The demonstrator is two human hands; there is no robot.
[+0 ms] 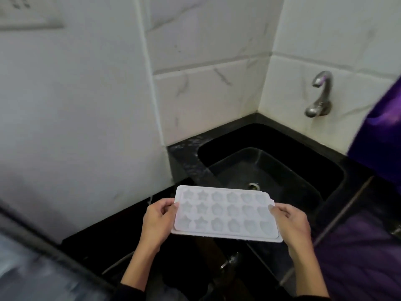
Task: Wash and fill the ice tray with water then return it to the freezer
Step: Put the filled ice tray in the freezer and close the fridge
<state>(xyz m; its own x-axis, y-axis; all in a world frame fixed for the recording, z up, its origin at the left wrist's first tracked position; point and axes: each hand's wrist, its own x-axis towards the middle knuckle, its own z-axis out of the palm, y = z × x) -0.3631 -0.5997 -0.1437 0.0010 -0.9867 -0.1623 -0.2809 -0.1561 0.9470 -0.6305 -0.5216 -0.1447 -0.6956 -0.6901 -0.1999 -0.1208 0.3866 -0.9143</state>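
White tray (225, 215): you hold it level by both short ends, in front of the sink.
Left hand (157, 220): your fingers curl round its left edge.
Right hand (290, 222): your thumb and fingers clamp its right edge.
Sink (334, 170): black, beyond the tray.
Tap (319, 94): on the tiles, right.

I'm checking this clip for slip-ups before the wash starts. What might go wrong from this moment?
The white ice tray is held only by its short ends, left hand and right hand; once wet it may slip. It looks like two stacked pieces, so the top one could slide off. The tap sits at the far right of the black sink, so the tray may tilt while reaching and spill.
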